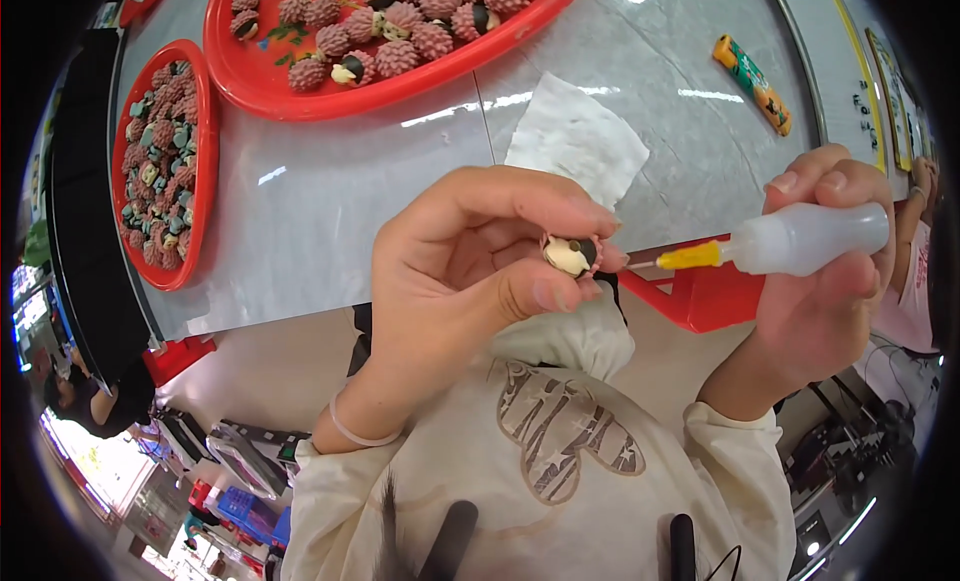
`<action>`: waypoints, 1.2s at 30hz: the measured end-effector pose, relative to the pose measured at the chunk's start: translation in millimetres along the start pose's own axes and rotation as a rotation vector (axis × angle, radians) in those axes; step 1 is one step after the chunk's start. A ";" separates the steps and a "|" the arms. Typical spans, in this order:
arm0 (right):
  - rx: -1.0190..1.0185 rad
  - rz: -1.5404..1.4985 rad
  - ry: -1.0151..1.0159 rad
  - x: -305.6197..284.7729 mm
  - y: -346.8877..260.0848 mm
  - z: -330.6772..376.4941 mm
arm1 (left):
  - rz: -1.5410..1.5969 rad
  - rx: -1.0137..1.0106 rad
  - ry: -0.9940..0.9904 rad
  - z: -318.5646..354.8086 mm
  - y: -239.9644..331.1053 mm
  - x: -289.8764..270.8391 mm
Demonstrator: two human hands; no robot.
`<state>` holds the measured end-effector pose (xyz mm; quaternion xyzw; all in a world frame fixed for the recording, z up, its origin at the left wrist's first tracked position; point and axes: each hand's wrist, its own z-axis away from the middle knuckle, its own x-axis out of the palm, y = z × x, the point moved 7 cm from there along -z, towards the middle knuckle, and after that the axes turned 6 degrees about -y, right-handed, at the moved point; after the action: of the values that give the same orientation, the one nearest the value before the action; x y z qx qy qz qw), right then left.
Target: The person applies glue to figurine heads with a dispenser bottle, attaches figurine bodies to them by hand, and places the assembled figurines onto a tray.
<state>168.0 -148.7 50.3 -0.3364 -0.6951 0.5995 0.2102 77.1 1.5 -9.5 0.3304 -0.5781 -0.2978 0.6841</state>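
From the head view I see two red trays on the grey table point(330, 201): the large red tray point(300, 86) at the top holds pink spiky hedgehog figures, and the small red tray point(205, 171) to the left is packed with more, mixed with grey-green pieces. My left hand point(470, 256) is pinched shut on a small hedgehog figure point(572, 253), thumb below and fingertips above, held in front of the table's near edge. My right hand point(825, 281) is clenched around a clear squeeze bottle point(805, 239), whose yellow nozzle point(690, 257) points at the figure, its needle tip just beside it. A white paper tissue point(580, 136) lies behind my hands, an orange tube point(752, 83) well apart at the far right, with bare tabletop between them
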 end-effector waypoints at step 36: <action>-0.225 0.349 -0.079 7.2 -38.5 14.2 | -0.061 0.040 -0.022 2.2 -1.3 1.6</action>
<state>144.9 -155.5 84.3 -0.4493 -0.6965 0.5583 0.0369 75.0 -0.8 -9.3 0.3582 -0.5811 -0.3104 0.6616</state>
